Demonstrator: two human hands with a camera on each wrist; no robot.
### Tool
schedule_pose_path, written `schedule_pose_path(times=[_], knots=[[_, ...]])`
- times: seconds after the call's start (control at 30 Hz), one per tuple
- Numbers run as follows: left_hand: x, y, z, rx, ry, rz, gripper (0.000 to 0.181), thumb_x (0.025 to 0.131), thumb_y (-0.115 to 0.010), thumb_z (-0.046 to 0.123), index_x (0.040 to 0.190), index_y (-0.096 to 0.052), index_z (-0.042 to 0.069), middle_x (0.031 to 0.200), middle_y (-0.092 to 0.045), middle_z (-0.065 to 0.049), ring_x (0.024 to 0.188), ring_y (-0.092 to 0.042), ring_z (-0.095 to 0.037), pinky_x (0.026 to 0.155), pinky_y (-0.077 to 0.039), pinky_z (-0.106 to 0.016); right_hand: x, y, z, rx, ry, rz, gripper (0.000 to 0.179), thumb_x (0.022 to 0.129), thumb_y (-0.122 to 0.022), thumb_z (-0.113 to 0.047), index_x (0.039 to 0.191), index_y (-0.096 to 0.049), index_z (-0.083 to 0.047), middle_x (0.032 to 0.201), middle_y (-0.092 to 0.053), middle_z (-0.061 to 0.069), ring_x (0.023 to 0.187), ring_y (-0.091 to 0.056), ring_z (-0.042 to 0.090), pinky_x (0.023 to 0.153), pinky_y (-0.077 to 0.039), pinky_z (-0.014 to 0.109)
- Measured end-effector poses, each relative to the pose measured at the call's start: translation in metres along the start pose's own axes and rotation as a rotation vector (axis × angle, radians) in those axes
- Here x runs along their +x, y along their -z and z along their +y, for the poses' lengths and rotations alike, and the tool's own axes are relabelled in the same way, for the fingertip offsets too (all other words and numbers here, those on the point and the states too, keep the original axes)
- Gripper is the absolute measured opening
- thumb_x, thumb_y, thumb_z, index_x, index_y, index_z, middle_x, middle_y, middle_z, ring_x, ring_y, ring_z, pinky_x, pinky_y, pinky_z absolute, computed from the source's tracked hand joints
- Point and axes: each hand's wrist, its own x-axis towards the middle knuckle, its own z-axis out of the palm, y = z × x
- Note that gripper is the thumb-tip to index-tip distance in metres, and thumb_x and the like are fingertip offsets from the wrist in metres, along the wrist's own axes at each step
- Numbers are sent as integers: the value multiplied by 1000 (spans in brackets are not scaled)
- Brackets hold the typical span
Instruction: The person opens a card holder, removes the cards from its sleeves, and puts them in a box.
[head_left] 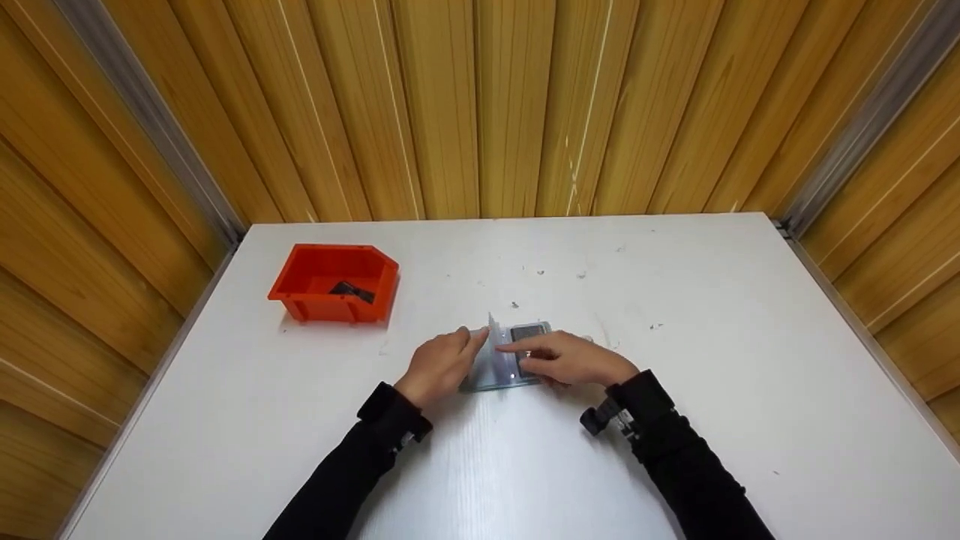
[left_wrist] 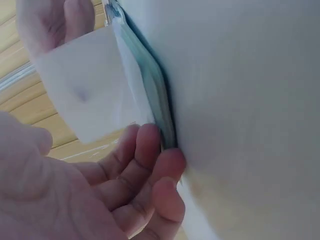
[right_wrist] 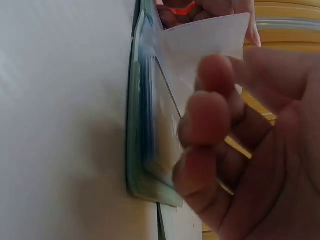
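Observation:
A small card holder (head_left: 486, 379) with a pale green cover and clear plastic sleeves lies spread on the white table, below the middle of the head view. One translucent sleeve page (head_left: 493, 334) stands up between its two halves. My left hand (head_left: 442, 364) grips the holder's left half, fingertips curled at its edge in the left wrist view. Over the right half is my right hand (head_left: 568, 358), index finger stretched toward the raised page and the other fingers loosely bent. A stack of cards (right_wrist: 162, 115) fills that half, partly behind the right fingers.
An orange bin (head_left: 330, 309) stands at the back left of the table (head_left: 675, 420), with a dark object (head_left: 351, 291) inside. Corrugated wood-look walls (head_left: 517, 112) close off the back and both sides. Small dark marks dot the tabletop.

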Motion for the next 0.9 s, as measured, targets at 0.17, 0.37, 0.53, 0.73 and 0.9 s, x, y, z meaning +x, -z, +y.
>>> schedule_pose_path(times=[0.17,0.37,0.53,0.73,0.9], knots=[[1,-2,-3,101,-48,42,21,101,-59,19,84,-56,6,69,-50,-4,66,-50,-20,62,-39,-35,2,-7,-5,-189,-20,-17,47,102,-62,-20,146,-59,-37,73,-39,-9,61,-39,6,61,-36,24],[0,-4,-4,164,-54,75,17,97,-61,13,82,-57,5,70,-56,-8,66,-54,-24,60,-44,-40,2,-5,1,-275,-70,70,54,97,-74,-28,149,-57,-30,71,-45,-8,65,-43,8,62,-35,24],[0,-5,-3,202,-35,72,17,98,-61,15,85,-59,4,71,-58,-9,65,-55,-24,59,-43,-40,0,1,8,-291,-160,137,70,87,-84,-36,150,-56,-26,95,-67,3,84,-53,15,78,-44,32],[0,-4,0,234,-25,64,16,99,-62,15,89,-62,2,72,-60,-10,67,-58,-26,59,-41,-39,-4,9,16,-267,-250,167,76,80,-89,-40,148,-58,-27,106,-68,7,91,-52,19,81,-43,36],[-1,-4,0,256,-14,74,16,98,-63,15,89,-63,2,72,-62,-10,67,-59,-26,57,-41,-38,-5,13,18,-232,-274,175,77,76,-92,-38,146,-61,-27,84,-55,1,80,-48,17,70,-36,32]])
